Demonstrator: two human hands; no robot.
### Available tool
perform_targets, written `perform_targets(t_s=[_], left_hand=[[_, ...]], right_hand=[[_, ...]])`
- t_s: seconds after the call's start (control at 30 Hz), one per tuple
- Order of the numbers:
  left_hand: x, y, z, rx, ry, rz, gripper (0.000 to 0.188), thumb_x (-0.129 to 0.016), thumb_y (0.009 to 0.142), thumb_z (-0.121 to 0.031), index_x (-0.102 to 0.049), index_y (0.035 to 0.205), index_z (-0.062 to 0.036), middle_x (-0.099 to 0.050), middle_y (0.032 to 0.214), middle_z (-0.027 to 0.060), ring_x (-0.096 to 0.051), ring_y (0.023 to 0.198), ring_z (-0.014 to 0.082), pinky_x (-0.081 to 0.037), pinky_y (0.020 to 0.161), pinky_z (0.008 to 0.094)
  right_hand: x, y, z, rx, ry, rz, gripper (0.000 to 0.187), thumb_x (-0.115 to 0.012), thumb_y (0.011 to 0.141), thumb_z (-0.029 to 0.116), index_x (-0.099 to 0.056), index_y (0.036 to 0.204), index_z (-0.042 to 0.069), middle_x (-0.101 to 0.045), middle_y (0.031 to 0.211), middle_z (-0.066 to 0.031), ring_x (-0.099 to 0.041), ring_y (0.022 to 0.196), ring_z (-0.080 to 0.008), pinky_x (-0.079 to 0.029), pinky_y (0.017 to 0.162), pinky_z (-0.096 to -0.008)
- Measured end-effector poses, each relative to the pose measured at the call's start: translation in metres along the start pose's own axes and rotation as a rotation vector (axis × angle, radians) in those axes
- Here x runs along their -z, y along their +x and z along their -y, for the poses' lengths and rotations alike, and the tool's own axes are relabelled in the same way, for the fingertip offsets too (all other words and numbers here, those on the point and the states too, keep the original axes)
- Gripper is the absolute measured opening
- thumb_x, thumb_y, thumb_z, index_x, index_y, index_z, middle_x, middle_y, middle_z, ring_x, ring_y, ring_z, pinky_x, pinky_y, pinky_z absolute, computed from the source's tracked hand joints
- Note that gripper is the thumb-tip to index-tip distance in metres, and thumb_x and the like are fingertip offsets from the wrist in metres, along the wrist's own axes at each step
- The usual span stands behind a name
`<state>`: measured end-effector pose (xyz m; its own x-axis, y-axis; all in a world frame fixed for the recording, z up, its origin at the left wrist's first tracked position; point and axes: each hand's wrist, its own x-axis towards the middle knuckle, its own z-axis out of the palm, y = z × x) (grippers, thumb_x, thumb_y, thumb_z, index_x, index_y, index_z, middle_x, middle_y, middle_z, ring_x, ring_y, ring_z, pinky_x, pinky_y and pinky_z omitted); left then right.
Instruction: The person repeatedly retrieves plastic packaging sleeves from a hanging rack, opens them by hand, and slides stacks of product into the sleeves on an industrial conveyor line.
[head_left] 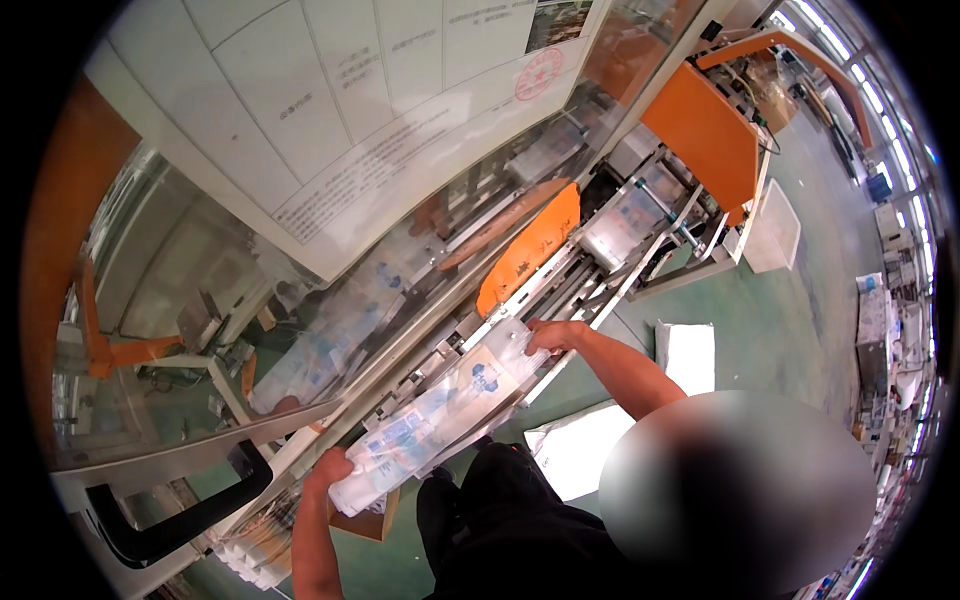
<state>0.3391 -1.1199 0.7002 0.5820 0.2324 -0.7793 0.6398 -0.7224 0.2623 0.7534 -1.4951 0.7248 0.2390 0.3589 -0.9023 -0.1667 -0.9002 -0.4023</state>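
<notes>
A long stack of clear plastic bags with blue print [440, 410] lies slanted on the metal feed rails [560, 285] of a packing machine. My left hand [328, 470] grips the stack's lower left end. At the upper right end, my right hand [552, 335] presses on the top of the stack with its fingers curled over the edge. Both forearms are bare, and dark clothing [500, 520] shows below the stack.
An orange guard [530, 245] sits over the rails beyond the stack, with a larger orange cover [705, 135] farther on. A clear machine door with a black handle [180, 510] and paper sheets [330, 110] stands at left. White flat sacks [685, 355] lie on the green floor.
</notes>
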Motion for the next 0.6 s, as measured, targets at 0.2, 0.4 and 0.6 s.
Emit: perform_targets(t_s=[0.2, 0.4, 0.6], left_hand=[[0.002, 0.007, -0.008, 0.031, 0.006, 0.062, 0.047, -0.051, 0.064, -0.017, -0.061, 0.105, 0.0039, -0.058, 0.109, 0.0276, -0.058, 0.101, 0.0384, -0.045, 0.090, 0.0398], [-0.001, -0.006, -0.005, 0.088, -0.058, 0.086, 0.048, -0.051, 0.065, -0.017, -0.060, 0.108, 0.0032, -0.057, 0.113, 0.0271, -0.056, 0.105, 0.0380, -0.045, 0.092, 0.0393], [0.021, -0.021, -0.036, 0.130, -0.141, 0.126, 0.048, -0.051, 0.066, -0.018, -0.059, 0.108, 0.0049, -0.056, 0.114, 0.0277, -0.056, 0.105, 0.0381, -0.044, 0.092, 0.0391]], right_hand=[[0.012, 0.026, -0.021, -0.018, -0.040, 0.074, 0.062, -0.070, 0.069, 0.015, -0.039, 0.122, 0.002, -0.049, 0.083, -0.0071, -0.044, 0.058, -0.0137, -0.038, 0.045, -0.0287], [0.001, 0.016, -0.007, 0.019, 0.110, 0.021, 0.057, -0.069, 0.071, 0.017, -0.043, 0.120, 0.002, -0.051, 0.085, -0.0086, -0.047, 0.063, -0.0164, -0.041, 0.048, -0.0306], [0.005, 0.013, -0.010, -0.006, 0.187, -0.006, 0.044, -0.067, 0.078, 0.021, -0.048, 0.115, 0.006, -0.054, 0.089, -0.0075, -0.052, 0.072, -0.0172, -0.045, 0.055, -0.0328]])
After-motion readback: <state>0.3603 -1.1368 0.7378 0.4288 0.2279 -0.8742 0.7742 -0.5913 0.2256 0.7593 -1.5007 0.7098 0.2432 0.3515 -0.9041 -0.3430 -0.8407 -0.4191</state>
